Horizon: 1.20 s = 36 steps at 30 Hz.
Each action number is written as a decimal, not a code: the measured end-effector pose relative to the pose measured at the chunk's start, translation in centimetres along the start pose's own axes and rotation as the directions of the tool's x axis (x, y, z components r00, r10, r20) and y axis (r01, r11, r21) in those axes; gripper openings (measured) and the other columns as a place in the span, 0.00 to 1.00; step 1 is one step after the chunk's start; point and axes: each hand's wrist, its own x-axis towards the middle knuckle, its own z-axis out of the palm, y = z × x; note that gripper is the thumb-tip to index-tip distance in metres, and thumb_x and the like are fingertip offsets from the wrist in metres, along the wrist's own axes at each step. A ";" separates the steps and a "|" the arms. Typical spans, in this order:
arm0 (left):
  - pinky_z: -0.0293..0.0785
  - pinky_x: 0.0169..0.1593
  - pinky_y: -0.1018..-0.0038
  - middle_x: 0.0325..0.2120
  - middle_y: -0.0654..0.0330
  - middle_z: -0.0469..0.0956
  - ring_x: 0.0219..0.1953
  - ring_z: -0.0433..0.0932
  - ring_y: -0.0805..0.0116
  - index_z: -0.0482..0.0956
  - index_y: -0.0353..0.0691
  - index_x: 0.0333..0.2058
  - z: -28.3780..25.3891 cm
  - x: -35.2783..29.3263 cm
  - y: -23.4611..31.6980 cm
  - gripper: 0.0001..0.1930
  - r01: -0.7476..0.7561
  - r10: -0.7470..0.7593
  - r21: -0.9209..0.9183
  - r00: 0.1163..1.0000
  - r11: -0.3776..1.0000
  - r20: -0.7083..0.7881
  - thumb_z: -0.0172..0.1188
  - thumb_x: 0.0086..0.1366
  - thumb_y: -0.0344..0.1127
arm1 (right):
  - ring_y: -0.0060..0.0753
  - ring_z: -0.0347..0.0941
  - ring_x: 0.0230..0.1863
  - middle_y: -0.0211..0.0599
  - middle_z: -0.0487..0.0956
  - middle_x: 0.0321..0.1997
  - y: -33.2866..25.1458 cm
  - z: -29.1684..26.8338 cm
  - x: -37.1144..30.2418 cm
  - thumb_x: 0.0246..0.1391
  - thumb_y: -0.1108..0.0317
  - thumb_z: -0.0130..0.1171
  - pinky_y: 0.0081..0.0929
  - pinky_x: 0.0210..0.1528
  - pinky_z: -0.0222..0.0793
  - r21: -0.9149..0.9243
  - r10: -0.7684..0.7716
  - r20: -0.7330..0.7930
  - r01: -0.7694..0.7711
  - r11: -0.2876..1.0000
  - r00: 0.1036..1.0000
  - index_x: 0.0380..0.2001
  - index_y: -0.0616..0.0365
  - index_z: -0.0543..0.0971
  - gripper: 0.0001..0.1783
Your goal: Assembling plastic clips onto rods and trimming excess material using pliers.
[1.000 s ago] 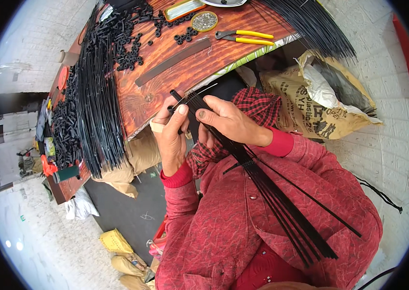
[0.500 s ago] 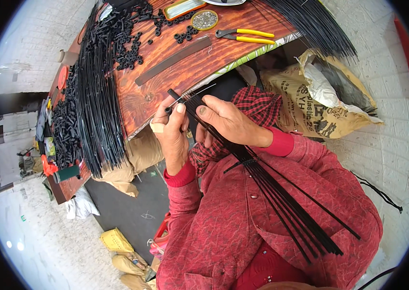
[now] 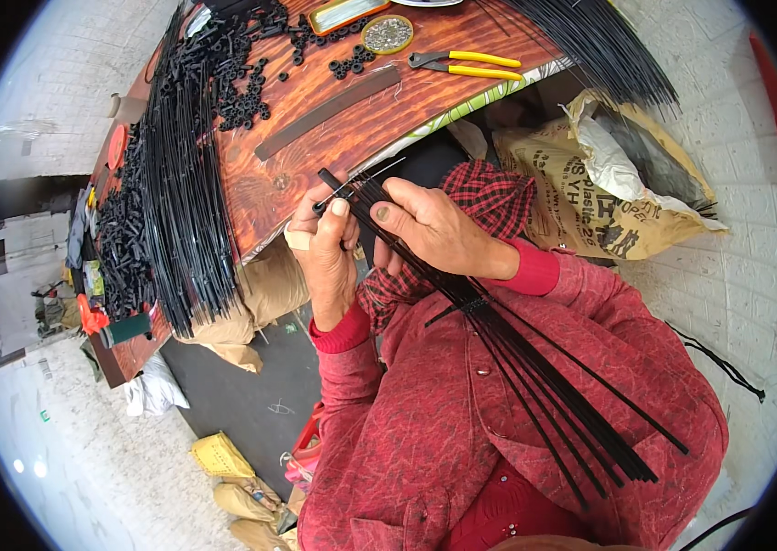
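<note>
Black rods (image 3: 499, 332), lower ends shifted, spread wider

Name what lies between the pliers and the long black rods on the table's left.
In the head view: a flat brown strip and small black rings.

The tan sack (image 3: 591, 197), right of the table (image 3: 315, 87), bears large dark print: Latin letters, digits and Chinese characters, partly bent by its folds. Below the table, the yellow package (image 3: 221, 456) shows faint marks, too small to read; so does the little green sign (image 3: 45, 415), below and left of the table.
</note>
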 end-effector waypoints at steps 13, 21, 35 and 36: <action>0.54 0.22 0.85 0.22 0.68 0.72 0.18 0.59 0.84 0.76 0.30 0.49 -0.2 -0.3 -0.3 0.17 0.022 -0.022 -0.007 0.999 1.000 0.035 0.61 0.62 0.30 | 0.23 0.76 0.23 0.37 0.79 0.25 0.8 -0.3 0.1 0.69 0.59 0.44 0.21 0.26 0.72 0.061 -0.012 0.068 0.008 0.998 0.998 0.41 0.63 0.70 0.16; 0.54 0.22 0.85 0.24 0.67 0.73 0.18 0.60 0.84 0.76 0.29 0.48 -0.3 -0.2 0.0 0.17 -0.015 0.013 0.070 1.000 0.997 0.024 0.63 0.61 0.30 | 0.22 0.76 0.23 0.37 0.79 0.25 0.4 -0.4 -0.2 0.69 0.55 0.44 0.20 0.26 0.72 -0.033 -0.040 0.056 0.042 0.999 0.998 0.40 0.62 0.71 0.18; 0.53 0.21 0.85 0.22 0.69 0.71 0.17 0.59 0.84 0.75 0.28 0.48 -0.6 -0.3 0.3 0.18 0.069 -0.069 -0.045 0.997 0.997 0.017 0.62 0.60 0.29 | 0.24 0.77 0.25 0.38 0.80 0.26 1.0 -0.7 0.5 0.69 0.52 0.45 0.20 0.27 0.74 0.118 0.046 0.143 -0.063 0.991 0.989 0.42 0.62 0.71 0.21; 0.53 0.21 0.85 0.23 0.68 0.72 0.17 0.60 0.84 0.75 0.28 0.49 -0.7 -0.3 0.4 0.19 0.046 -0.046 0.003 0.999 0.999 0.021 0.62 0.60 0.29 | 0.24 0.77 0.25 0.38 0.80 0.26 1.0 -0.7 0.5 0.69 0.52 0.45 0.20 0.27 0.74 0.119 0.045 0.141 -0.062 0.991 0.989 0.42 0.62 0.71 0.21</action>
